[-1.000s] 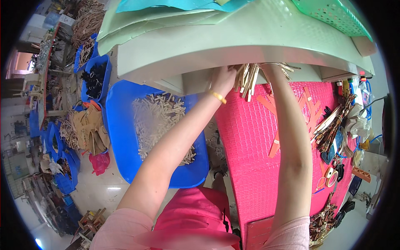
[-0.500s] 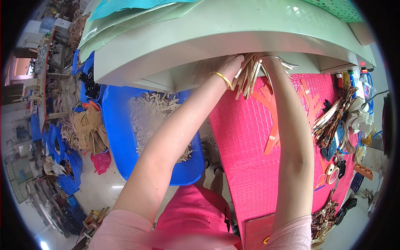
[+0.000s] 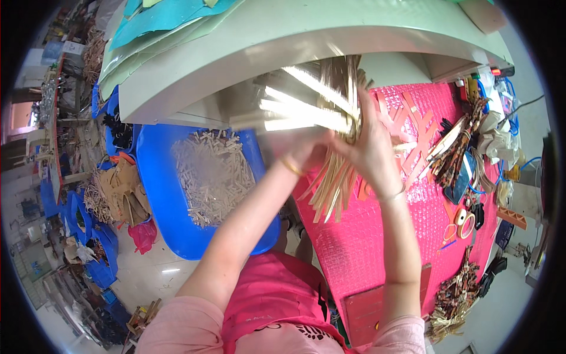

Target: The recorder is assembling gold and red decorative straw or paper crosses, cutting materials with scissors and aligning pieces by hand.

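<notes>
Gripping a bundle of pale strips [image 3: 336, 177], both hands [image 3: 348, 144] clench it above the pink surface [image 3: 377, 248] at its left edge, beside the blue bin [image 3: 159, 194]; open pink room lies nearer the person.

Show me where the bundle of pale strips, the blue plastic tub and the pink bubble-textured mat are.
bundle of pale strips [image 3: 333, 180], head view, lower fanned ends.
blue plastic tub [image 3: 159, 194], head view, left wall.
pink bubble-textured mat [image 3: 377, 248], head view, bare middle.

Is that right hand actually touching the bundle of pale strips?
Touching. The head view shows the right hand with fingers wrapped over the bundle of pale strips, no gap between them.
</notes>
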A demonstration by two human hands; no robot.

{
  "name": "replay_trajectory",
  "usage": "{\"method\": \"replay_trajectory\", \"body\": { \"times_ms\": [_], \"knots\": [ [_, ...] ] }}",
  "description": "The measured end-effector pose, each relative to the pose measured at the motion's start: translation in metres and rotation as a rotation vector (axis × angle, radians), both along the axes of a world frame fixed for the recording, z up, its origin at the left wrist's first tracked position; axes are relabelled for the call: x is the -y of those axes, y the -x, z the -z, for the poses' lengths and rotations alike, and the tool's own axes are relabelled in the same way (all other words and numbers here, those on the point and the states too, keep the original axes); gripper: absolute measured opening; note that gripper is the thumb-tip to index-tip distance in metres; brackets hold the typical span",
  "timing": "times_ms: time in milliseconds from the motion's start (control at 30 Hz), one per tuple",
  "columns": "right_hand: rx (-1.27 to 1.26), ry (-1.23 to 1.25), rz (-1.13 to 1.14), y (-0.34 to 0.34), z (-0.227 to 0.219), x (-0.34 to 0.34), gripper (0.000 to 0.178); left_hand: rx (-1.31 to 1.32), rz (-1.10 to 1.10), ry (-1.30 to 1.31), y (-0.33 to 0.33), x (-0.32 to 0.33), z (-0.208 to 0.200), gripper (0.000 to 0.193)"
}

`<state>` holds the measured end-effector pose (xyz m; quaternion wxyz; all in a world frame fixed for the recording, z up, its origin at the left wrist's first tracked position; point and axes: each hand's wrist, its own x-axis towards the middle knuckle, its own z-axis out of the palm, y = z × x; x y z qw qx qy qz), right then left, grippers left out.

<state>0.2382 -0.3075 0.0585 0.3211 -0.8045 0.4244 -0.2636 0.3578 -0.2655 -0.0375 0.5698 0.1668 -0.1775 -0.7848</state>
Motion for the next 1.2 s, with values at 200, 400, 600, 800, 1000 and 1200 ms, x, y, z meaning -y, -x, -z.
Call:
{"method": "replay_trajectory", "body": {
  "times_ms": [200,400,600,800,1000,1200],
  "knots": [
    [0.004,-0.208,0.155,0.068,0.01,-0.078,0.085,-0.221,0.058,-0.365,0.055,-0.081,-0.013,0.046],
    [-0.208,-0.166,0.346,0.099,0.006,-0.118,0.033,-0.209,0.008,-0.373,0.087,-0.117,-0.003,0.043],
    [0.059,-0.298,0.376,0.103,0.004,-0.143,0.041,-0.048,-0.113,-0.345,0.102,-0.133,-0.008,0.043],
    [0.055,-0.561,0.262,0.119,0.015,-0.155,0.052,-0.02,-0.161,-0.333,0.113,-0.153,-0.012,0.048],
    [0.433,-0.615,0.42,0.146,-0.011,-0.175,0.046,0.058,-0.219,-0.473,0.111,-0.183,0.024,0.045],
    [-0.152,-0.202,0.595,0.209,0.034,-0.163,0.053,-0.034,-0.081,-0.433,0.097,-0.196,0.012,0.042]
  ]
}}
